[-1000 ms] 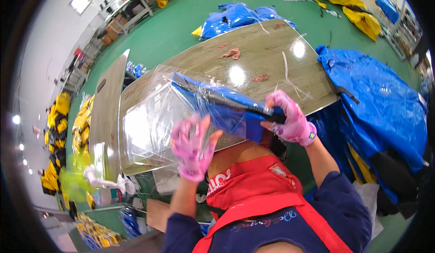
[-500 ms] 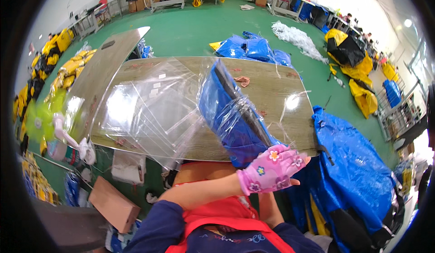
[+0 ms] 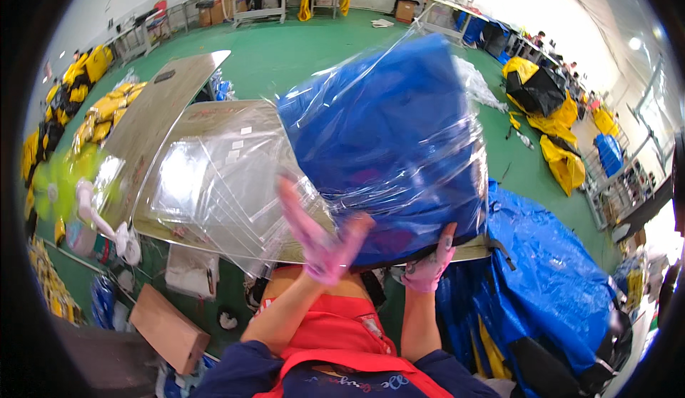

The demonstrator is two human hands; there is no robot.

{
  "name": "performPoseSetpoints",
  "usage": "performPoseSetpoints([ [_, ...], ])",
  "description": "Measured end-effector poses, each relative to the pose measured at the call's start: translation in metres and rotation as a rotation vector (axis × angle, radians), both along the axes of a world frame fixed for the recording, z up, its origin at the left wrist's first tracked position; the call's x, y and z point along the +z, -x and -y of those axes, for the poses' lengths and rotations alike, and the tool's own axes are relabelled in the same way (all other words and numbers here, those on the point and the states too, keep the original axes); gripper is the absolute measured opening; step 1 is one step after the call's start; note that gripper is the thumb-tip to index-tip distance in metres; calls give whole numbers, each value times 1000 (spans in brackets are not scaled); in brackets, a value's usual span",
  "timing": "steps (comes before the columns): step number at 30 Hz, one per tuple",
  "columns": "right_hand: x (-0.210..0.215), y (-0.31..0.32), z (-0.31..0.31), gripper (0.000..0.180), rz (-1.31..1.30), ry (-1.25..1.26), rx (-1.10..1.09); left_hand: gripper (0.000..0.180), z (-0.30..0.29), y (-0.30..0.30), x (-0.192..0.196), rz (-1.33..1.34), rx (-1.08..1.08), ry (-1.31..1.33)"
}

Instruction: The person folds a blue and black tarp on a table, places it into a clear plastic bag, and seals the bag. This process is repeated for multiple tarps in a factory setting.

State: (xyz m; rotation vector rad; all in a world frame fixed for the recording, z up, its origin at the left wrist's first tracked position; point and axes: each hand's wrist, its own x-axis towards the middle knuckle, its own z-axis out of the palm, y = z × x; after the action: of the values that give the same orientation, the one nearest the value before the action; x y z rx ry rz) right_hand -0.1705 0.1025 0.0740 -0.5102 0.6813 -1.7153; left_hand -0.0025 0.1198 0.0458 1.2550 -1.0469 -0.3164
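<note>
A folded blue bag [image 3: 389,134] in clear plastic wrap stands tilted up in front of me over the table's right half. At its lower right corner, my right hand [image 3: 429,266], in a pink fingerless glove, grips its edge. My left hand [image 3: 325,248], in the same kind of glove, is blurred but open, thumb and fingers apart. It is by the package's lower left corner; whether it touches the plastic I cannot tell. Left of it, several flat clear plastic bags [image 3: 214,184] lie overlapping on the wooden-topped table [image 3: 260,113].
A second board [image 3: 153,102] adjoins the table on the left, near a green fan [image 3: 75,184]. A large blue sheet-like heap [image 3: 542,269] hangs at the right. A cardboard box [image 3: 168,327] sits at lower left. Yellow bags [image 3: 564,162] lie on the green floor.
The wrapped blue bag has turned from edge-on to its broad side facing me and been raised. My left hand has moved left off it; my right hand has come into view at its lower edge.
</note>
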Motion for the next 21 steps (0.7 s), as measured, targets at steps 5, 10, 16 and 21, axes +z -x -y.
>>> performPoseSetpoints([
  [5,28,-9,25,61,117,38,35,28,-21,32,21,-280,-410,-106],
  [10,31,-10,37,50,-32,88,-130,24,-32,42,-78,425,-972,-555],
  [16,67,42,58,53,-669,574,-163,52,-53,-7,108,1111,-476,-195],
  [21,129,32,16,54,-1531,1059,-239,46,22,-56,153,853,-622,-63],
])
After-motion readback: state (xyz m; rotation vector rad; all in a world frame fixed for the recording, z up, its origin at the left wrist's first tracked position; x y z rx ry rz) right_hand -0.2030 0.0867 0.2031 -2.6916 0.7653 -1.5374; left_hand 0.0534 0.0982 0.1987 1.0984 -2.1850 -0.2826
